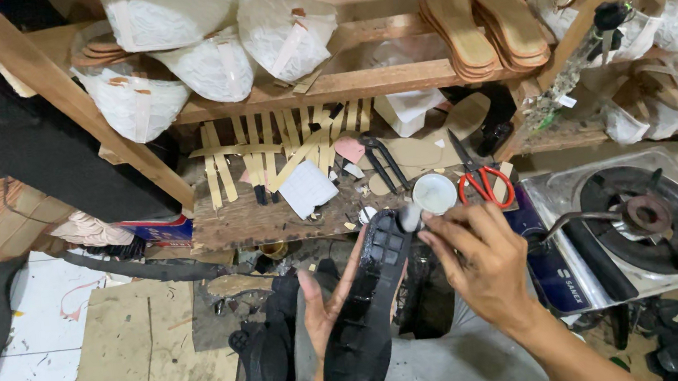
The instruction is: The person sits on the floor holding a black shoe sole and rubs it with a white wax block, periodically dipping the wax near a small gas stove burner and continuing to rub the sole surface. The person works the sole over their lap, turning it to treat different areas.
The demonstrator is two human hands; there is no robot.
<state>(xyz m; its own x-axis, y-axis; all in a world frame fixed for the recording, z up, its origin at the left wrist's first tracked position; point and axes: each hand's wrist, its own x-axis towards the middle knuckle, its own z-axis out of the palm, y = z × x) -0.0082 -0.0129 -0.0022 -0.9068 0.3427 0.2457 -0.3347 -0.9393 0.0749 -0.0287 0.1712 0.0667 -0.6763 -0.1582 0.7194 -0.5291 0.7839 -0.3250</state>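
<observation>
My left hand holds a black rubber shoe sole from below, tread side up, its toe pointing toward the workbench. My right hand grips a small brush or dauber whose pale tip touches the toe end of the sole. A small round tin with white contents stands on the bench just beyond the sole's toe.
The low wooden bench carries leather strips, black pliers, red-handled scissors and a paper scrap. A single-burner gas stove sits at right. Stacked tan insoles and bagged shoes fill the shelves. More black soles lie at lower left.
</observation>
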